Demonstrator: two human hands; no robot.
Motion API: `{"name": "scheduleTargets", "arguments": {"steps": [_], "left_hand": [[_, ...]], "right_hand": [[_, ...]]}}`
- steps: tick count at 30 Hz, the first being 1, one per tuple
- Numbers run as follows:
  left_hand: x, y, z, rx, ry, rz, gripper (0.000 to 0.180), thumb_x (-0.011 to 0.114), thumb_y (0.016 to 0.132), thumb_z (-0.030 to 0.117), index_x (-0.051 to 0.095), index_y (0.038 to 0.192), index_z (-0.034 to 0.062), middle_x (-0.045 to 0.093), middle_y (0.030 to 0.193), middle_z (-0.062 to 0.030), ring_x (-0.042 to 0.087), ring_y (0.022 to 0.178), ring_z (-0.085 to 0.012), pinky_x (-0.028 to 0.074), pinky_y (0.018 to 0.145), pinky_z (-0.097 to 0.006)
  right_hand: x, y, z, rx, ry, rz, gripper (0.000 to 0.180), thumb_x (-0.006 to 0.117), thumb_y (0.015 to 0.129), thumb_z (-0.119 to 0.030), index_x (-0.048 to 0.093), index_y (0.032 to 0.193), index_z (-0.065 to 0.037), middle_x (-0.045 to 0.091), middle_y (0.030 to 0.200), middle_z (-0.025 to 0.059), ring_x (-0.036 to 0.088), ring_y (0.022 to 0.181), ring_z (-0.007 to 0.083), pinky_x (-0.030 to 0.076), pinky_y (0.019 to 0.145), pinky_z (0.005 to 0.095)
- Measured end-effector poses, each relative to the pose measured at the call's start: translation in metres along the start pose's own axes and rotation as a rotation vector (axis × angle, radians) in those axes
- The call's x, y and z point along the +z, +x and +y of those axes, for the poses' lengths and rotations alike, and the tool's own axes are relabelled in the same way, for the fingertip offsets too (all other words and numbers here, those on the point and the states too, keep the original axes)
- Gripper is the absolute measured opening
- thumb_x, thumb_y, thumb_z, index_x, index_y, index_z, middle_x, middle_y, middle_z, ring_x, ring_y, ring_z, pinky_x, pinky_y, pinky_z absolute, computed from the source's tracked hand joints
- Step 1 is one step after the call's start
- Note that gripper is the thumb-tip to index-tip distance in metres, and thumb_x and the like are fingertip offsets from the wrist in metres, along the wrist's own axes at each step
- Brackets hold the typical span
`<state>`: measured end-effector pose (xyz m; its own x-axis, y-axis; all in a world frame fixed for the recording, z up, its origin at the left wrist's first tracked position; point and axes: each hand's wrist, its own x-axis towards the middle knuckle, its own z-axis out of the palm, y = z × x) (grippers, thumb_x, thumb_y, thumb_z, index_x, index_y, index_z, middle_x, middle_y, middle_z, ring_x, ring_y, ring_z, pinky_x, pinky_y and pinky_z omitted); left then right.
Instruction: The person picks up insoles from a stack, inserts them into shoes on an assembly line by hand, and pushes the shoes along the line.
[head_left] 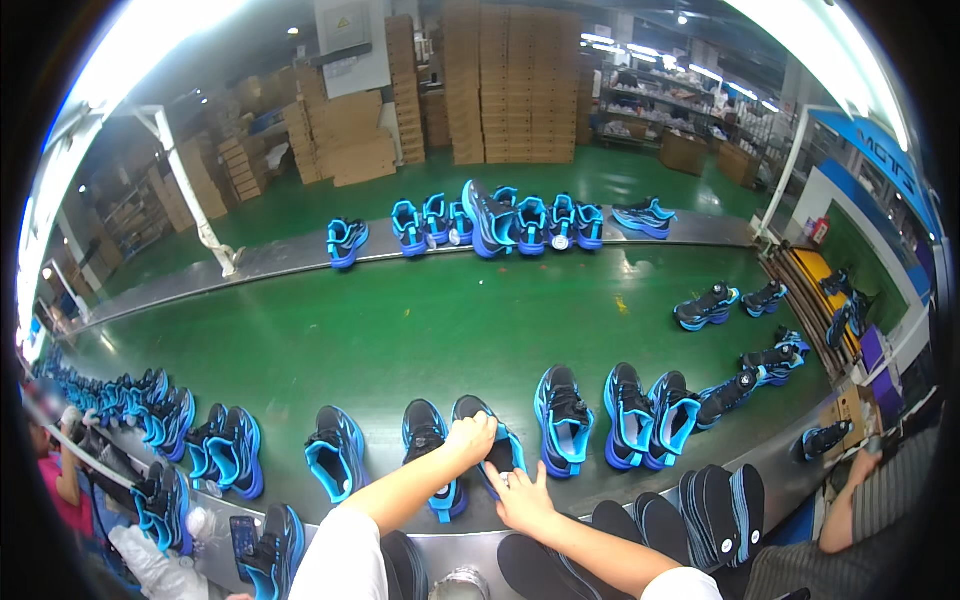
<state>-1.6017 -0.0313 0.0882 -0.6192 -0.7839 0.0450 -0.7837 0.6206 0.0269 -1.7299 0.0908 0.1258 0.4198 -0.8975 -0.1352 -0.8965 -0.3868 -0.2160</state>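
Gripping front of black-and-blue shoe [508, 450] with left hand [470, 438], closed over upper; touching collar near heel with right hand [526, 500], cannot tell whether pinching. Set on green belt [450, 320] by near edge, toe toward far edge, just beside neighbouring shoe [424, 428]. Best to brace front firmly, work collar evenly with right fingertips, avoid folding lining or nudging neighbouring shoe.

Cardboard stacks [525, 95] on green floor [370, 192]; loaded shelves [655, 105] to their right.

Open belt [440, 310] past shoe [508, 453]; leftward, seemingly crowded
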Motion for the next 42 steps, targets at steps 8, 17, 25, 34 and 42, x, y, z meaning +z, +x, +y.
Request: {"name": "scheduleTargets", "arguments": {"steps": [8,17,25,34,42], "left_hand": [[-0.001,-0.007,0.006,0.059,0.232,0.207,0.015,0.052,0.068,0.014,0.056,0.072,0.0002,0.052,0.069,-0.0114,0.056,0.056,-0.0207,0.045,0.044,-0.031],[-0.02,0.001,-0.001,0.059,-0.097,-0.192,0.022,0.051,0.074,0.023,0.061,0.08,0.0047,0.059,0.086,-0.0111,0.06,0.077,-0.0285,0.048,0.065,-0.04],[-0.085,-0.041,0.017,-0.479,-1.437,0.434,0.019,0.048,0.079,0.012,0.056,0.065,0.0022,0.05,0.06,0.0002,0.044,0.057,-0.0084,0.037,0.052,-0.025],[-0.097,-0.221,0.134,-0.438,-0.876,0.061,0.014,0.056,0.077,0.017,0.051,0.074,0.004,0.05,0.058,-0.0058,0.048,0.05,-0.0165,0.04,0.048,-0.03],[-0.074,-0.226,0.16,-0.062,-0.382,0.136,0.016,0.057,0.078,0.022,0.05,0.077,0.0076,0.052,0.075,-0.0062,0.051,0.066,-0.02,0.041,0.058,-0.03]], "right_hand": [[-0.002,0.0,-0.041,0.071,0.074,-0.312,0.079,0.064,0.071,-0.039,0.014,0.133,-0.043,0.019,0.132,0.0303,0.013,0.124,0.0454,0.028,0.084,0.0654],[-0.005,0.015,-0.039,0.164,0.162,-0.385,0.082,0.063,0.065,-0.055,0.015,0.131,-0.045,0.01,0.136,0.0284,0.005,0.128,0.0426,0.013,0.089,0.0701],[0.001,0.012,-0.026,0.165,0.238,-0.375,0.079,0.064,0.065,-0.053,0.02,0.13,-0.046,0.008,0.136,0.0295,0.0,0.128,0.0432,0.009,0.086,0.0725],[-0.006,0.013,-0.036,0.061,0.256,-0.378,0.086,0.064,0.061,-0.058,0.015,0.131,-0.045,0.0,0.136,0.0312,-0.005,0.127,0.0447,0.01,0.086,0.0729],[-0.013,0.024,-0.057,0.296,0.149,-0.412,0.076,0.063,0.061,-0.061,0.032,0.126,-0.037,0.02,0.132,0.0208,0.023,0.122,0.0401,0.039,0.083,0.0543]]}}
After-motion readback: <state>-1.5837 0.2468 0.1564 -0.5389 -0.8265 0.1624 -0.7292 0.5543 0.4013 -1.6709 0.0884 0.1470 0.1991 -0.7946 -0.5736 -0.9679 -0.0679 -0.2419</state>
